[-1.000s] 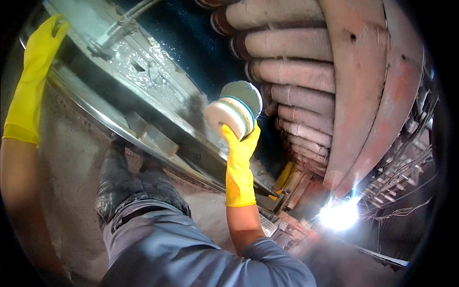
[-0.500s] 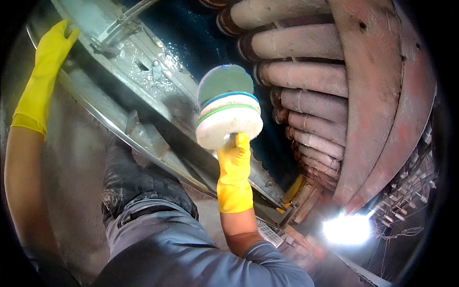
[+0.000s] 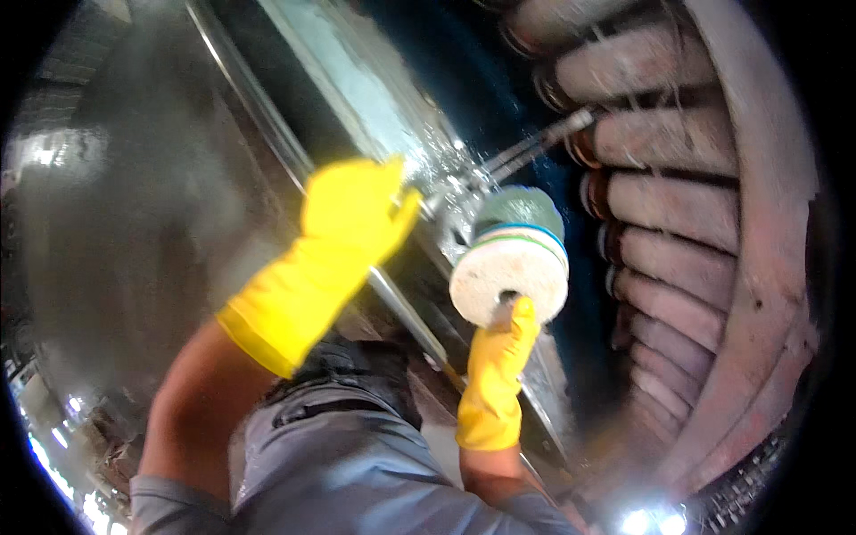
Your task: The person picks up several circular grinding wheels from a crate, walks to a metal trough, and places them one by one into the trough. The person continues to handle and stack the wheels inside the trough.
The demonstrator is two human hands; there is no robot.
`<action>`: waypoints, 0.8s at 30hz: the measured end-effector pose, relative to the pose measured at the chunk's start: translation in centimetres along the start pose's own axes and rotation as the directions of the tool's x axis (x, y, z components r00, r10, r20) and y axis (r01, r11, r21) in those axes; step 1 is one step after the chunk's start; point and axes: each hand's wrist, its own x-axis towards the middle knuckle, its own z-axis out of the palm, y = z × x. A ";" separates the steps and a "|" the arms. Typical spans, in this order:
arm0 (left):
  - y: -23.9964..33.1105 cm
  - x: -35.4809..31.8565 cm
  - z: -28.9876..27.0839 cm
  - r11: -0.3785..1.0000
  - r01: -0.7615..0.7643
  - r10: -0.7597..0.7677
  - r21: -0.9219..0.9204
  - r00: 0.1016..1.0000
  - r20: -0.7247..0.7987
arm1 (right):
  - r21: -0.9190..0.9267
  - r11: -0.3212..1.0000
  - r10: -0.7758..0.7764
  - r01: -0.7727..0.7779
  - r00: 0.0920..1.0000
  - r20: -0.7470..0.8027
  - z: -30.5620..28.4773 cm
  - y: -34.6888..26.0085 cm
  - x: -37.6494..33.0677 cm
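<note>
My left hand (image 3: 352,209), in a long yellow rubber glove, is over the metal edge of the trough with its thumb apart from the fingers. It is slightly blurred, and I see nothing in it. My right hand (image 3: 502,357), gloved the same way, grips a round stacked piece from below, its thumb beside a hole in the pale face. This piece has a thick whitish disc (image 3: 499,278), thin green and blue bands round its edge, and a grey-green disc (image 3: 520,207) at its far side. The fingers behind it are hidden.
A shiny metal rail (image 3: 254,94) runs diagonally beside a wet, pale trough (image 3: 343,76). A metal arm (image 3: 541,144) juts across dark blue depths. Several thick, pinkish cylinders (image 3: 664,138) line a big curved band (image 3: 758,169) at the right. A bright lamp (image 3: 654,522) shines at the lower right.
My left hand has come from the far left rim toward the middle, near the round piece. The view has turned, and the round piece in my right hand now appears lower and further right.
</note>
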 end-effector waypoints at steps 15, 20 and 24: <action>-1.5 1.1 -2.3 0.980 -0.071 0.081 -0.186 0.995 0.049 | -0.364 0.930 -0.072 0.050 0.996 -0.045 7.0 2.2 -4.9; -1.7 1.9 -2.9 0.944 -0.020 0.095 -0.329 0.972 0.216 | -0.584 0.808 -0.164 0.071 0.981 -0.107 4.9 3.4 -6.7; -5.4 5.7 -6.0 0.803 0.142 0.119 -0.579 0.913 0.390 | -0.553 0.831 -0.223 0.056 0.945 -0.239 6.2 4.6 -7.1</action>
